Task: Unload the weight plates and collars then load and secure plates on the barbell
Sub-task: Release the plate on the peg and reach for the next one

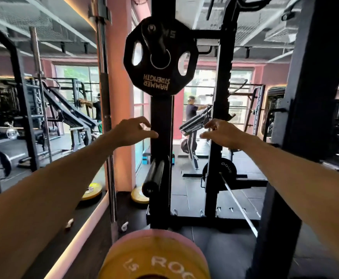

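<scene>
High on the rack upright, the black plate (160, 57) looks rigid and heavy; its two side slots suit a two-handed hold. Left hand (133, 131) and right hand (222, 133) reach up below it, fingers loose, grasping nothing.

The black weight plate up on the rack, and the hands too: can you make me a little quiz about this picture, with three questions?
1. True or false: the black weight plate hangs on a peg of the rack upright, above both hands.
2. Which plate sits lowest in the picture, nearest the camera? A) yellow plate B) black plate C) a green plate
3. Fill in: the left hand and the right hand are holding ____.

Key: 1 true; 2 A; 3 nothing, since both hands reach forward with loose fingers, one on each side of the upright.
</scene>
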